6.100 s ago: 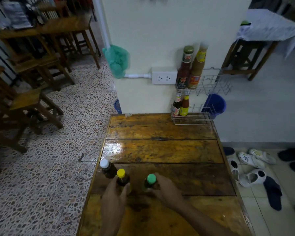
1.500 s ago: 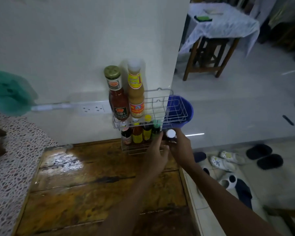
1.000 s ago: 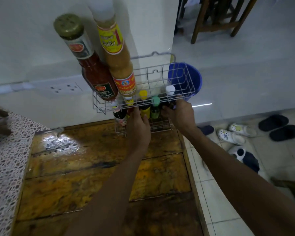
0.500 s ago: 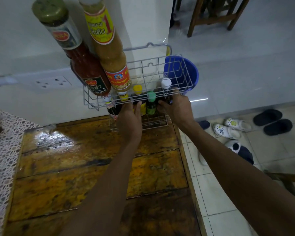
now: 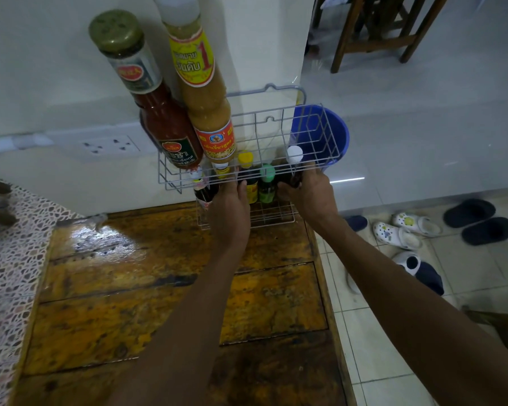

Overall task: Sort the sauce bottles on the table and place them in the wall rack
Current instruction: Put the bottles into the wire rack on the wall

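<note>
Head view: right hand (image 5: 308,191) grips dark white-capped bottle (image 5: 294,159).

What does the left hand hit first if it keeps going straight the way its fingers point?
Likely the yellow-capped bottle in the lower rack: the left hand points at it, fingertips at or touching it. Depth is unclear.

dim, bluish cast | glare on table (image 5: 100,244) (wet-looking sheen) | wide-angle bending at edges | focus sharp
</note>
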`<control>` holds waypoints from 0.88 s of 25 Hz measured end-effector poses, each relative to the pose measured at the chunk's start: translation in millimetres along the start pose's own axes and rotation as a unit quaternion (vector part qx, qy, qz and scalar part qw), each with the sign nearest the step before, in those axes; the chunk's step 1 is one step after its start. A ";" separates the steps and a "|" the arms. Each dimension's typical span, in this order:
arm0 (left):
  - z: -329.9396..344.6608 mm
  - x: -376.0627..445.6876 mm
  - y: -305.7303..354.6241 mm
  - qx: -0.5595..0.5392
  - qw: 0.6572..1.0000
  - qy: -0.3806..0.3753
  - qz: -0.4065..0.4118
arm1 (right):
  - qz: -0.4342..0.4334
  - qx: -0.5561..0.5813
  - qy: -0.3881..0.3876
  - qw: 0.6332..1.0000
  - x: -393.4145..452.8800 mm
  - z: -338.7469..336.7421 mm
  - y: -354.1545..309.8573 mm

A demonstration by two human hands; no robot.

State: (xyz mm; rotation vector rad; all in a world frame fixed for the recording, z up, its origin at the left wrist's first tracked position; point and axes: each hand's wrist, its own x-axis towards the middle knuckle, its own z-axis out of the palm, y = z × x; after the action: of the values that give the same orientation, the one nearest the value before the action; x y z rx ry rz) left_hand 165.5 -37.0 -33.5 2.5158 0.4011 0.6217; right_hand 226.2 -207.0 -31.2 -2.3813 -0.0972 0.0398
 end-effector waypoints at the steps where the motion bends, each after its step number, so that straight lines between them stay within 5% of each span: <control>1: -0.3 -0.6 -0.7 -0.009 1.000 -0.004 0.000 | -0.005 0.000 -0.002 1.000 0.4 -0.3 2.1; 22: -16.9 -37.2 -7.6 -0.022 0.993 -0.109 0.039 | -0.004 0.068 -0.009 0.998 -9.8 -3.5 7.2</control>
State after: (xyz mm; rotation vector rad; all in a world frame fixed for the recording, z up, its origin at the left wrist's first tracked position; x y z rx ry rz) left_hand 124.3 -38.4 -37.7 2.5326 0.2087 0.3752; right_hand 217.0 -215.4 -33.6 -2.2448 -0.1093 0.0620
